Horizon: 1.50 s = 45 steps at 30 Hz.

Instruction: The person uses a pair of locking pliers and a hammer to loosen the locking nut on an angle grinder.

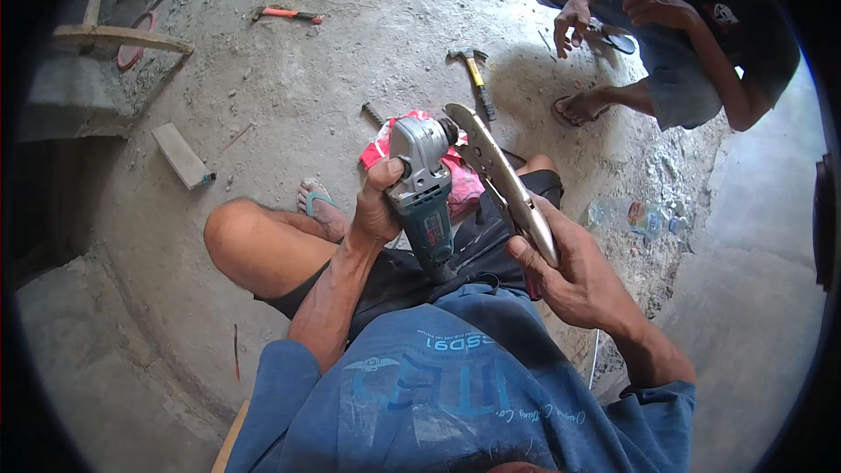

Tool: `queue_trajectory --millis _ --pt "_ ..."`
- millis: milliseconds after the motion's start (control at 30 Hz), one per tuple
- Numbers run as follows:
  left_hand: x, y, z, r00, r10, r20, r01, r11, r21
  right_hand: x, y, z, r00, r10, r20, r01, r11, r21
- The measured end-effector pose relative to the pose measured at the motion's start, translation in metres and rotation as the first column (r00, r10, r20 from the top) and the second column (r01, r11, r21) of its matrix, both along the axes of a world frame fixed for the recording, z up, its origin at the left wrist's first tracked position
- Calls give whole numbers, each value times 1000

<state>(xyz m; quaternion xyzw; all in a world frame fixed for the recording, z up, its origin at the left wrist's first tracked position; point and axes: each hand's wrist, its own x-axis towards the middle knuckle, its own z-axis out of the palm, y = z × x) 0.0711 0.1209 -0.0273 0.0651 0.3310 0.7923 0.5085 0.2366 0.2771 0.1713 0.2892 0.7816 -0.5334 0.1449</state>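
My left hand [378, 201] is wrapped round the metal head of a teal angle grinder [429, 215], its body pointing down toward my lap. Locking pliers [499, 177] are gripped by their handles in my right hand [569, 267]. The jaws of the pliers meet the grinder's spindle end at the top; whether they are clamped on it I cannot tell. No disc shows on the grinder. Behind the tools lies a red and pink patterned cloth [464, 184] on the floor between my legs, partly hidden by them.
A yellow-handled hammer [476, 83] and an orange-handled hammer [289, 14] lie ahead on the rough concrete. A wooden block [182, 156] is at left, a plastic bottle [638, 217] at right. Another person [692, 44] crouches at the far right. A wooden frame [114, 35] stands far left.
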Motion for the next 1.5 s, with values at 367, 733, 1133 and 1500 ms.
queue_trajectory --millis 367,733,1133,1500 --pt "-3 2 8 998 -65 -17 66 997 36 1 -2 1 1000 -26 4 26 999 -27" --pt "0 3 12 998 -62 -24 62 998 29 -3 -2 5 1000 -22 21 23 999 -26" --pt "0 2 12 998 -57 -19 58 996 62 -9 0 16 992 68 111 -78 993 85" --pt "-3 -1 8 997 -78 -6 79 991 107 -10 -2 19 998 57 7 -57 997 45"
